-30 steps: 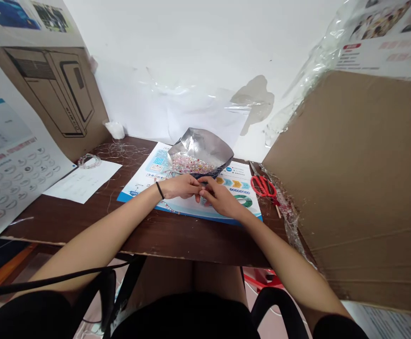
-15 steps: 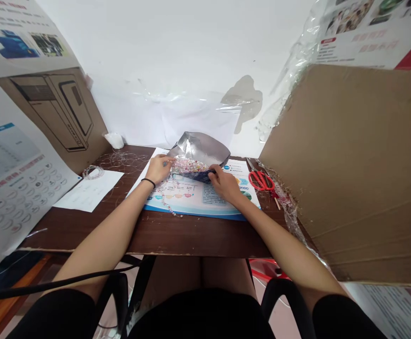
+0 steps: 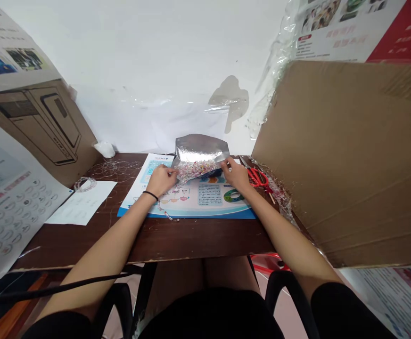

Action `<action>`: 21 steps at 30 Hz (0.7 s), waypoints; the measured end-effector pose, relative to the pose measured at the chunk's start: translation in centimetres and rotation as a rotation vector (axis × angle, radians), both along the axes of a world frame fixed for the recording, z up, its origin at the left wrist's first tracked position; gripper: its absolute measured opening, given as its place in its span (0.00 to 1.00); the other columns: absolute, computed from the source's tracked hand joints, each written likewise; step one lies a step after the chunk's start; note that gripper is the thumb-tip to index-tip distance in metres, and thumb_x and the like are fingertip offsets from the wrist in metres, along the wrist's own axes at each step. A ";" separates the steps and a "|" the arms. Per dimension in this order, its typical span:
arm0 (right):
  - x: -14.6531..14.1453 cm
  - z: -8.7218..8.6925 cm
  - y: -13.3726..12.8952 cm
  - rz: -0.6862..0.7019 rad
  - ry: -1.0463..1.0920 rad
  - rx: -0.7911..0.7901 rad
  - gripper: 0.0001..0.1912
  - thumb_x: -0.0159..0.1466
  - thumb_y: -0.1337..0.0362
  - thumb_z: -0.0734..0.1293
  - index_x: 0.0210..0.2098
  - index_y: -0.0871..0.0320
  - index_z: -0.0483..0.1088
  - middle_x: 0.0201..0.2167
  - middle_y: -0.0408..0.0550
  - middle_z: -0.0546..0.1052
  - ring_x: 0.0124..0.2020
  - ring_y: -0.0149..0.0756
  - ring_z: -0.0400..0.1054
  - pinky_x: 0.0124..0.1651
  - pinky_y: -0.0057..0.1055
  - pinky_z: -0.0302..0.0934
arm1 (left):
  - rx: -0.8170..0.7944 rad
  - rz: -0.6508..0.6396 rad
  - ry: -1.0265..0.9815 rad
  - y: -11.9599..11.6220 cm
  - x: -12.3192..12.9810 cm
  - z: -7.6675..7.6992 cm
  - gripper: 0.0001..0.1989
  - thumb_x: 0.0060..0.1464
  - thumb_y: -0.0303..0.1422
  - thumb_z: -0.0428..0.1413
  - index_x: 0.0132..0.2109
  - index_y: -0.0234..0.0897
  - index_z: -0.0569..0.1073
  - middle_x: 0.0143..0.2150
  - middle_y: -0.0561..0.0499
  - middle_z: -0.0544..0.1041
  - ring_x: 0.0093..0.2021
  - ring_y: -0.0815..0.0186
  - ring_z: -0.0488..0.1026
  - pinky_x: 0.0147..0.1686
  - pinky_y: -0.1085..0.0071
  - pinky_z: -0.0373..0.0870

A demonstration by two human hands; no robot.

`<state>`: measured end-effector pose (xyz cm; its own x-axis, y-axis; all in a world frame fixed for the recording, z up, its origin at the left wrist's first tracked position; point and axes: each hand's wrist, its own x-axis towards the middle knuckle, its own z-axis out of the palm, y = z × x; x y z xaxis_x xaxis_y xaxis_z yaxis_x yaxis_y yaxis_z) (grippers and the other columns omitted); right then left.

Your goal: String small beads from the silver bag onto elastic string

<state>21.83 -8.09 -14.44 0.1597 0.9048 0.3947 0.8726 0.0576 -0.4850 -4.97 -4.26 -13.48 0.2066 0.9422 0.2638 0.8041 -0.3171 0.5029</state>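
Observation:
A silver-lined tray-like bag [image 3: 201, 143], its inside facing up, holds many small pink, white and coloured beads [image 3: 196, 168]. My left hand [image 3: 161, 181] is closed at the bag's left edge, thumb and fingers pinched on it. My right hand [image 3: 236, 174] grips the right edge between thumb and fingers. Below my left hand, a string of beads [image 3: 165, 213] trails over a printed sheet [image 3: 209, 209] toward its front edge. Where that string's upper end goes is hidden by my left hand.
Red-handled scissors [image 3: 258, 177] lie right of the sheet, beside crumpled clear plastic. On the left, a coil of beads [image 3: 85, 184] rests on white paper [image 3: 81, 209], with loose clear thread [image 3: 117, 168] behind. Cardboard panels [image 3: 347, 165] stand at both sides.
My right hand has shifted from the bag's front edge to its right edge. The bag now lies squarer, with more beads showing. The whole view has turned slightly right.

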 end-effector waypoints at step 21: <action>-3.3 2.4 -3.3 0.697 0.211 -0.090 0.19 0.65 0.66 0.56 0.56 0.57 0.59 0.24 0.39 0.72 0.27 0.32 0.64 0.37 0.31 0.57 | -0.352 -0.657 -0.445 -3.5 3.7 0.6 0.27 0.59 0.37 0.52 0.64 0.41 0.59 0.47 0.41 0.75 0.38 0.65 0.72 0.31 0.73 0.68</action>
